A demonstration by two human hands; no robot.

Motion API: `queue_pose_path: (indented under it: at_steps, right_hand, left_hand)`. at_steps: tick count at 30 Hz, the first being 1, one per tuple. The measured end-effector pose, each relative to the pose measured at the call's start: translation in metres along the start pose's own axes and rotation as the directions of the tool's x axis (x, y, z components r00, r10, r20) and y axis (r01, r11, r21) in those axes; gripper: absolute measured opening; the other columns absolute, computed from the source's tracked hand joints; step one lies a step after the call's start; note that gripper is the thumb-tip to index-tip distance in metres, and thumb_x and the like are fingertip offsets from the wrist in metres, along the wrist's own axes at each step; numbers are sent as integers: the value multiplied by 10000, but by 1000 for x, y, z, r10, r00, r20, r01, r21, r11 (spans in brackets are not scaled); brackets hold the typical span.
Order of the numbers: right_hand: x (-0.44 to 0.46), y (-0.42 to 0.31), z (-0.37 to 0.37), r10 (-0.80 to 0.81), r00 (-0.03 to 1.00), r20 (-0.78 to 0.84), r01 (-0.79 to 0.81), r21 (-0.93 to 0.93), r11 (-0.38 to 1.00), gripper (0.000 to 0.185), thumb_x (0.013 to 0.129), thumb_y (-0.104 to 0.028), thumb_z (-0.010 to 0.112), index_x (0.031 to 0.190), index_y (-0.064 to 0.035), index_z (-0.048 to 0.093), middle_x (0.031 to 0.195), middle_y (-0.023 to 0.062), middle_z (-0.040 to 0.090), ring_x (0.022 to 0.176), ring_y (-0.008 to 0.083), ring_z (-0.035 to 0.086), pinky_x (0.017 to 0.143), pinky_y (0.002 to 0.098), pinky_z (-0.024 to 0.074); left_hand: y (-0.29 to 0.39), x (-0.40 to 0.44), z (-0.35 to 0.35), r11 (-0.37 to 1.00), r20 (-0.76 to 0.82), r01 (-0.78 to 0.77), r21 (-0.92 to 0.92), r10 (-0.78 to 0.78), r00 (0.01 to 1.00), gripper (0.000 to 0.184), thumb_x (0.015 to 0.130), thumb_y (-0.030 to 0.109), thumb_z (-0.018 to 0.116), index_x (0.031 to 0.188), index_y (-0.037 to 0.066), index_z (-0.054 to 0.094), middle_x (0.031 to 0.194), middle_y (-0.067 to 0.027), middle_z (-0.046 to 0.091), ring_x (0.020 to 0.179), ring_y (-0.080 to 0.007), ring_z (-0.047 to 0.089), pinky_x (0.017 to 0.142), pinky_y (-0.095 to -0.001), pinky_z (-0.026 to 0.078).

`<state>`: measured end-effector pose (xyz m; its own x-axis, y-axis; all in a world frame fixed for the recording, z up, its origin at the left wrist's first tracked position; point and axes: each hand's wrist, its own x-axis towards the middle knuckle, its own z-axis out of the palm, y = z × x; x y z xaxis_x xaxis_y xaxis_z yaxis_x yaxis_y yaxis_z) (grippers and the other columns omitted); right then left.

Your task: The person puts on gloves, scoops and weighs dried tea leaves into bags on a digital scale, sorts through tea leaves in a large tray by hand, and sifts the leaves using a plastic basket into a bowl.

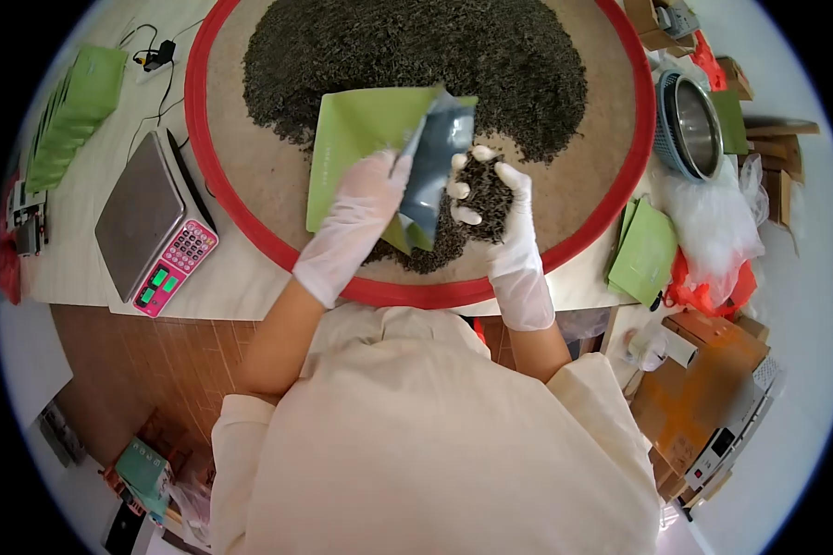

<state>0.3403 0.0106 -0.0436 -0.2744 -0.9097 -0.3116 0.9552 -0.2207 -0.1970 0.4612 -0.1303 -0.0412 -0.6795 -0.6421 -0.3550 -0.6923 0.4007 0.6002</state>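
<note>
My left hand [370,192], in a thin white glove, grips a green foil pouch [356,125] by its side near the mouth. The pouch is tilted, and its silvery inside shows toward the right. Close beside that mouth, my gloved right hand [518,208] is cupped palm up, fingers curled round a handful of dried tea leaves [486,196]. Both hands are over a round, red-rimmed tray [194,102]. A large heap of the same dark leaves [416,51] covers its far side, and more leaves lie under the pouch. How full the pouch is, I cannot tell.
At left sit a digital scale [139,208] with a pink keypad and a row of green pouches [74,120]. To the right are flat green pouches [646,250], a metal bowl [696,125] in a blue basket, plastic bags [713,213] and cardboard boxes [676,398].
</note>
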Motion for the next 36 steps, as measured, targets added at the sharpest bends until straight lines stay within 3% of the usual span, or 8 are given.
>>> queue_pose_path:
  at_steps: [10,16,18,21,24,26,32,36]
  right_hand:
    - [36,38,5,-202,888,-414,174,-105,979,248,849,-232,591,1068,-114,596,929,41,639,833,181,600,743,305,490]
    - [36,61,49,48,869,-493,-245,-345,906,375,866,-295,566,1157,-58,566,1125,45,618,1047,190,555,931,312,396]
    - [36,69,39,86,872,-481,-305,-397,866,402,895,-292,545,1221,-57,530,1184,66,588,1061,189,537,933,284,379]
    - [33,74,40,27,994,-102,-106,-975,195,408,969,-281,427,1275,-14,471,1215,113,569,1086,188,512,959,270,374]
    - [24,92,27,95,975,199,213,-962,-169,394,970,-273,401,1241,-8,512,1211,179,573,1137,261,534,969,316,400]
    - [4,84,70,253,959,124,110,-991,70,330,947,-209,443,1170,-2,569,1146,207,596,1077,331,565,912,343,453]
    - [-40,46,84,-378,602,703,739,-670,-70,195,838,-61,546,999,-30,652,914,106,665,820,294,627,755,369,499]
    - [-6,-14,-39,-585,591,556,209,-806,-554,273,893,-100,509,1139,1,568,1084,155,608,1013,268,569,887,382,445]
  left_hand:
    - [18,-20,31,986,-120,-156,60,162,980,373,921,195,422,1275,97,491,882,-213,643,778,-403,615,713,-478,495]
    - [1,-73,-53,856,-228,113,505,6,974,450,931,207,429,1378,249,409,926,-146,640,703,-299,635,667,-390,522]
    - [-19,-87,-89,961,-419,107,256,11,908,434,926,164,457,1349,262,460,858,-128,642,663,-234,610,658,-320,506]
    - [-29,-104,-119,1000,-553,15,2,-12,833,468,907,-5,465,1281,263,550,710,55,497,631,-42,383,596,-186,363]
    - [-16,-112,-125,962,-358,13,-273,-114,927,469,908,-12,450,1290,243,543,714,76,441,614,-28,361,573,-180,350]
    - [-11,-110,-115,971,-398,-73,-227,-24,917,512,874,-53,436,1293,221,544,714,96,415,600,-13,326,550,-160,311]
    - [-28,-98,-114,948,-358,13,-318,-133,924,535,823,-52,409,1233,234,602,707,83,548,528,-26,338,509,-202,336]
    - [-39,-89,-136,878,-454,-104,-467,-138,880,451,831,-63,406,1247,21,557,1074,-64,649,824,-64,590,738,-164,442]
